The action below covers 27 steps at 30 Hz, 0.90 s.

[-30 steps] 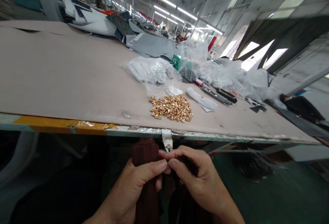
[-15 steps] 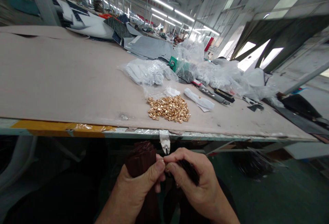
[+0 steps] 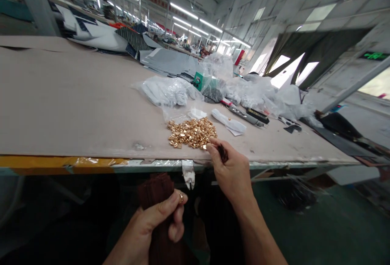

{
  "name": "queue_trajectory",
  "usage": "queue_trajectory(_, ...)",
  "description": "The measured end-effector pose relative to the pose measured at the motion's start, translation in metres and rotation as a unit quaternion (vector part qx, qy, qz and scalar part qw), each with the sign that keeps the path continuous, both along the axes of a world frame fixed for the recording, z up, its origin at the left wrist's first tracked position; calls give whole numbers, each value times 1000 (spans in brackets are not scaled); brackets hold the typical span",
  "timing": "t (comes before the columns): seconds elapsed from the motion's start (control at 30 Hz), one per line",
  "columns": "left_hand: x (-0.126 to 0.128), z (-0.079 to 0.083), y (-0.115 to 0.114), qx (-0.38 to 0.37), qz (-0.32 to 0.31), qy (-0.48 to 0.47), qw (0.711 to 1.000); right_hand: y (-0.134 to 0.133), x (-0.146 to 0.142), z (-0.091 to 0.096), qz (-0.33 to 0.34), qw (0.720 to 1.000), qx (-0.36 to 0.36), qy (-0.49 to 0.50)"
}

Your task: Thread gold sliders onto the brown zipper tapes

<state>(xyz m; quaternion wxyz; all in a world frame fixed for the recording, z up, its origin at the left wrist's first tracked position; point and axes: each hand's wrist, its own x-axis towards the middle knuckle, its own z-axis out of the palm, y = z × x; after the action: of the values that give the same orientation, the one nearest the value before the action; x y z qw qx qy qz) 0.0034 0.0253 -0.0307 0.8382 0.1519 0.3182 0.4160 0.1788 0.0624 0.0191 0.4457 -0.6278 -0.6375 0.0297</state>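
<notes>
My left hand (image 3: 158,216) is closed around a bundle of dark maroon strips (image 3: 157,190), folded or stacked together, below the table edge. A small gold metal piece (image 3: 181,197) shows between its thumb and forefinger. Above the table's front edge, my right hand (image 3: 231,169) has its thumb and fingertips at the near right side of a pile of small gold metal pieces (image 3: 190,132). Dark brown strips (image 3: 223,153) are tucked in its curled fingers. Between the hands, a two-pronged metal fork (image 3: 188,175) juts down from the table edge.
On the table (image 3: 76,106) lie a clear bag of white items (image 3: 167,90), a folded white strip (image 3: 228,122), a grey pen-like tool (image 3: 245,115) and scissors (image 3: 289,124). Grey sheets (image 3: 170,60) and crumpled plastic lie behind. Yellow tape (image 3: 61,163) runs along the front edge.
My right hand has left the left hand and the fork, moving up to the gold pile with the brown strips still in it. The left hand has shifted slightly left and down.
</notes>
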Motion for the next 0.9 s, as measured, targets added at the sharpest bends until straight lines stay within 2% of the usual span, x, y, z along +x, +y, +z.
queue_trajectory(0.07,-1,0,0,-2,-1,-8,1000,-8,-2,-1,32,999,12,33)
queue_trajectory(0.13,-2,2,0,-20,-13,-13,1000,-23,-7,-3,123,990,-11,70)
queue_trajectory(0.23,-2,3,-2,-65,-41,-24,997,-45,-18,-6,279,954,-47,99)
queue_trajectory(0.3,0,2,-4,-69,-52,-23,996,-52,-23,-9,318,943,-26,94)
queue_trajectory(0.47,5,-6,-9,-50,-75,-4,996,-53,-24,-17,326,941,29,81)
queue_trajectory(0.63,9,-8,-12,-37,-66,27,997,-56,-19,-21,299,941,-11,159)
queue_trajectory(0.9,14,-9,-8,-49,-34,16,998,-57,-21,-28,255,960,-15,116)
